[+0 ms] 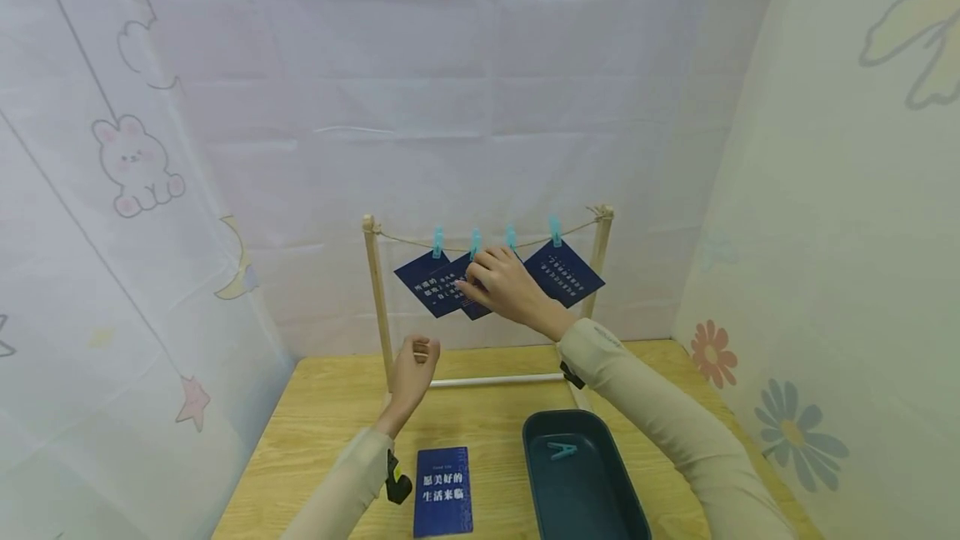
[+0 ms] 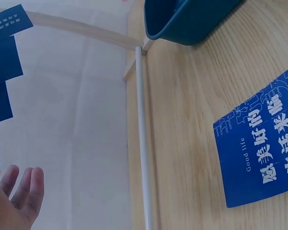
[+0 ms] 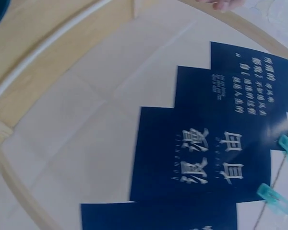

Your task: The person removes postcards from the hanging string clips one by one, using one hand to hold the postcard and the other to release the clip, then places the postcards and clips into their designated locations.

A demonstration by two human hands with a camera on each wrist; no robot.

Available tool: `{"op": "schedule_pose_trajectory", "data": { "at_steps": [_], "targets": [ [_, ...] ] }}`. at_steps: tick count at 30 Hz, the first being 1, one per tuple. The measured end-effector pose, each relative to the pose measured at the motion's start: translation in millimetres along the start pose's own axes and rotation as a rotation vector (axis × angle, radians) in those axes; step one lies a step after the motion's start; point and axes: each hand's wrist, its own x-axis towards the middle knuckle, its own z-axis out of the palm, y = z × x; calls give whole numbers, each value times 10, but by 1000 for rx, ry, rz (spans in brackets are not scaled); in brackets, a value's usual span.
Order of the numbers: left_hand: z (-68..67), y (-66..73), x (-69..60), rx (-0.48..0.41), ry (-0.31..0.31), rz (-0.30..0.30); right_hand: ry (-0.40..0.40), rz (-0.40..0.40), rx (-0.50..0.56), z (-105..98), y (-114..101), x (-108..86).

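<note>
Several dark blue cards (image 1: 564,272) hang from a string by light blue clips (image 1: 555,232). My right hand (image 1: 513,290) is in front of the middle cards in the head view, fingers bent, with nothing visible in its grasp. The right wrist view shows the overlapping cards (image 3: 201,153) and two clips (image 3: 274,199), with no finger on them. Lower left of the cards, my left hand (image 1: 415,369) is raised with loosely bent fingers, holding nothing. The left wrist view shows this hand (image 2: 19,196) just below the hanging cards (image 2: 5,60).
A wooden frame (image 1: 378,298) with a white crossbar (image 1: 498,379) stands on the wooden table (image 1: 322,407). A blue card (image 1: 442,492) lies in front of it. Right of that card, a dark teal bin (image 1: 581,498) holds a light blue clip (image 1: 561,450). Printed fabric walls surround the table.
</note>
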Motion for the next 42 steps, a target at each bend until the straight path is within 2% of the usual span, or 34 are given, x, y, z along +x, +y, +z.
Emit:
{"op": "schedule_pose_trajectory", "data": {
  "at_steps": [7, 11, 16, 29, 37, 42],
  "targets": [
    [42, 42, 104, -7, 38, 13, -32, 120, 30, -40, 79, 316],
    [70, 123, 138, -25, 48, 19, -58, 171, 36, -22, 122, 419],
    [88, 221, 161, -15, 66, -6, -125, 215, 26, -10, 126, 511],
    [103, 272, 212, 3, 45, -44, -316, 338, 9, 6, 120, 672],
    [120, 298, 260, -17, 58, -16, -350, 363, 8, 42, 108, 706],
    [134, 302, 293, -56, 56, -2, -360, 385, 49, 43, 88, 738]
  ]
}}
